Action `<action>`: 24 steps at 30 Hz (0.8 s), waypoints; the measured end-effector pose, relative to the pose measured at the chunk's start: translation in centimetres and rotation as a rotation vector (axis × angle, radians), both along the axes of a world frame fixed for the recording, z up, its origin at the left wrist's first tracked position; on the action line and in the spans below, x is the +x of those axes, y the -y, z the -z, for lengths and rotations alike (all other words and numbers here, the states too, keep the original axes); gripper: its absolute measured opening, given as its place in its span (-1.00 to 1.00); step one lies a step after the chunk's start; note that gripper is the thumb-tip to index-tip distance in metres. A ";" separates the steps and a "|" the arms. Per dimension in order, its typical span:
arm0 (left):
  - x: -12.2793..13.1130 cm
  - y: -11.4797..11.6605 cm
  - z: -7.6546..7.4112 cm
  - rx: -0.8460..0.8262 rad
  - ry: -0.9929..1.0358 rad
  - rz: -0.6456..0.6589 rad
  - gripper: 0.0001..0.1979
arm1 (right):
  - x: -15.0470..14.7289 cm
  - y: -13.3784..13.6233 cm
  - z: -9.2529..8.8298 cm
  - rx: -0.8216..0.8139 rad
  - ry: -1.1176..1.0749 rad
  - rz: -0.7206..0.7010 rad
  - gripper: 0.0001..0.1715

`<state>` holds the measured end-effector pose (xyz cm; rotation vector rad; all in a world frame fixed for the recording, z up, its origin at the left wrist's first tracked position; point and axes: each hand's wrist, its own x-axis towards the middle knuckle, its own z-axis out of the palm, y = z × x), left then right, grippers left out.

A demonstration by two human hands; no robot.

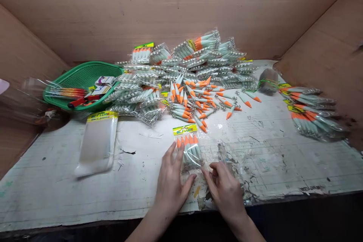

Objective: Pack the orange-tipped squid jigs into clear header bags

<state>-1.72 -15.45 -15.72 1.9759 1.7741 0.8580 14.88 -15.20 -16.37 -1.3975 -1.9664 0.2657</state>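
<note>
A clear packet of orange-tipped white lures (189, 146) with a yellow header card lies flat near the table's front. My left hand (171, 181) rests on its left side, fingers stretched flat over the plastic. My right hand (225, 189) sits at the packet's lower right corner, fingers curled and pinching at the bag's open bottom edge. Behind the packet lies a loose heap of orange-tipped lures (198, 102).
A pile of filled packets (195, 60) stands at the back. A stack of empty bags (98, 141) lies at left, near a green basket (82, 75). More filled packets (312, 115) lie at right. Cardboard walls (326, 45) enclose the table.
</note>
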 end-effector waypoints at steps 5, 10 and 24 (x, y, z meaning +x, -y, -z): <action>-0.9 1.9 0.1 -0.300 0.413 -0.147 -0.40 | -1.0 0.8 -1.7 -0.167 -0.129 -0.380 -0.84; -1.3 1.1 -0.2 -0.466 0.701 -0.193 -0.34 | -2.8 0.5 -0.2 -0.299 -0.057 -0.470 -0.86; -0.7 1.2 0.4 -0.404 0.612 -0.198 -0.38 | 3.2 -0.5 -1.3 -0.682 -0.698 -0.269 -0.78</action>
